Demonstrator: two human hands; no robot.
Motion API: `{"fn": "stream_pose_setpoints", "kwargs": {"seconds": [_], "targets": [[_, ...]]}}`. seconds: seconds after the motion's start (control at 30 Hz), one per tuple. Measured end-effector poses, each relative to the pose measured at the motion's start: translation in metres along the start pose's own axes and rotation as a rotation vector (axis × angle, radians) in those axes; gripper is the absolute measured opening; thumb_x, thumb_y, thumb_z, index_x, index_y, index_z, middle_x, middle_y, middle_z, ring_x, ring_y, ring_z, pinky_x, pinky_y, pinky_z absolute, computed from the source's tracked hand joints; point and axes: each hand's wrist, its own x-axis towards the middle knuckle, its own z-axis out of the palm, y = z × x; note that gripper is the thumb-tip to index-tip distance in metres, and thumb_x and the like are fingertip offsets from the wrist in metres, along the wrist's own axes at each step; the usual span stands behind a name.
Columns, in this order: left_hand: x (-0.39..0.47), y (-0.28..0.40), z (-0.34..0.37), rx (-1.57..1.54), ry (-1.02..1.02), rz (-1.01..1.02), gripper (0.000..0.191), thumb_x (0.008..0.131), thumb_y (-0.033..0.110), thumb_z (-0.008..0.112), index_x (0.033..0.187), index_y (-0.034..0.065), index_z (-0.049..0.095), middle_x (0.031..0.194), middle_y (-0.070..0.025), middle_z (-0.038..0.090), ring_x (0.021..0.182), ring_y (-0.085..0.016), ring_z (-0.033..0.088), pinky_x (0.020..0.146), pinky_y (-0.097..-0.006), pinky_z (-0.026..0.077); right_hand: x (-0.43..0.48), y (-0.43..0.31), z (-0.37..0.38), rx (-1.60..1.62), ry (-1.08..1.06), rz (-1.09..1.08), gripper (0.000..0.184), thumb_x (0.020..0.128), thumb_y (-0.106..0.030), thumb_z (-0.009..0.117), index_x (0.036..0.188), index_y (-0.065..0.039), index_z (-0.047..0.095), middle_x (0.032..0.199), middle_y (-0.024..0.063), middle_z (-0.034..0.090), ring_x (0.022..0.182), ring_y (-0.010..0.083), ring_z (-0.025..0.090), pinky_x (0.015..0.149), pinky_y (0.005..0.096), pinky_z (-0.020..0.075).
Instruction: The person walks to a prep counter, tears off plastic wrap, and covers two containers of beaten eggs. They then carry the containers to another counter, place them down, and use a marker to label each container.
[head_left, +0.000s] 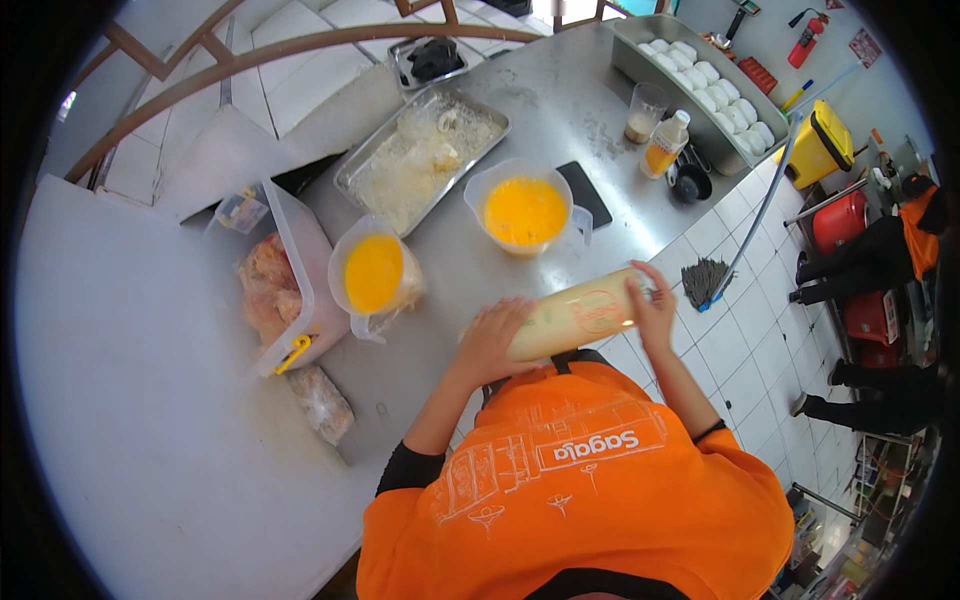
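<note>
Both hands hold a large, pale-yellow cylindrical container (574, 315) lying sideways in front of my orange shirt, with printing on its side. My left hand (491, 337) wraps over its left end. My right hand (654, 304) grips the other end, fingers around the edge. Just beyond stands a clear plastic measuring jug (521, 250) of yellow-orange liquid that looks like beaten egg. A second plastic jug (412, 281), holding similar liquid, is to the left. Behind them lies a metal tray (459, 178) of pale crumbs or flour. A dark flat object (589, 196) rests beside the first jug.
A plastic tub (292, 247) with bagged food and a wrapped packet (322, 405) are left. Far right on the steel table (540, 97) stand a bottle (665, 146), a cup (645, 112) and a deep pan (637, 64) of white pieces. A mop (706, 281) and people are beyond.
</note>
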Motion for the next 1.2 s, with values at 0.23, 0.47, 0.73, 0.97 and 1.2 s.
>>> {"fn": "stream_pose_setpoints", "kwargs": {"seconds": [0.23,0.47,0.73,0.97,1.2], "targets": [[-0.030,-0.016,0.003,0.221,-0.041,-0.198,0.087,0.070,0.049,0.075,0.141,0.0135,0.041,0.139,-0.0131,0.046,0.128,-0.033,0.044,0.106,-0.0491,0.032,-0.002,0.030,0.027,-0.524,-0.326,0.239,0.055,0.087,-0.018,0.067,0.137,-0.011,0.044,0.099,0.0106,0.065,0.076,0.0219,0.063,0.071,0.0340,0.0503],[-0.029,-0.009,0.006,0.210,0.022,-0.144,0.076,0.075,0.043,0.072,0.139,0.0120,0.044,0.139,-0.0117,0.047,0.128,-0.034,0.043,0.107,-0.0495,0.031,0.094,0.023,0.061,-0.657,-0.218,-0.546,0.061,0.085,-0.017,0.065,0.138,-0.007,0.037,0.094,0.0177,0.066,0.084,0.0359,0.064,0.074,0.0412,0.0509],[0.024,0.015,0.030,-0.122,0.297,-0.185,0.037,0.080,0.024,0.069,0.110,0.0030,0.064,0.108,-0.0130,0.058,0.103,-0.032,0.051,0.091,-0.0414,0.043,0.107,0.025,0.058,-0.480,-0.574,-0.090,0.045,0.085,-0.011,0.061,0.124,-0.002,0.041,0.098,0.0207,0.066,0.091,0.0410,0.063,0.077,0.0398,0.0499],[0.047,0.014,0.019,-0.154,0.141,-0.413,0.019,0.080,0.020,0.070,0.089,0.0036,0.071,0.093,-0.0111,0.063,0.095,-0.031,0.056,0.084,-0.0401,0.046,0.113,0.013,0.053,-0.419,-0.717,-0.111,0.047,0.083,-0.005,0.057,0.126,-0.002,0.040,0.099,0.0158,0.068,0.094,0.0322,0.065,0.080,0.0376,0.0484],[0.063,0.008,0.017,-0.138,0.037,-0.441,0.014,0.075,0.015,0.070,0.080,0.0022,0.071,0.086,-0.0137,0.066,0.091,-0.033,0.060,0.079,-0.0415,0.048,0.129,0.016,0.053,-0.460,-0.761,-0.131,0.052,0.083,-0.006,0.058,0.130,-0.004,0.037,0.099,0.0183,0.065,0.089,0.0326,0.062,0.079,0.0372,0.0473]]}}
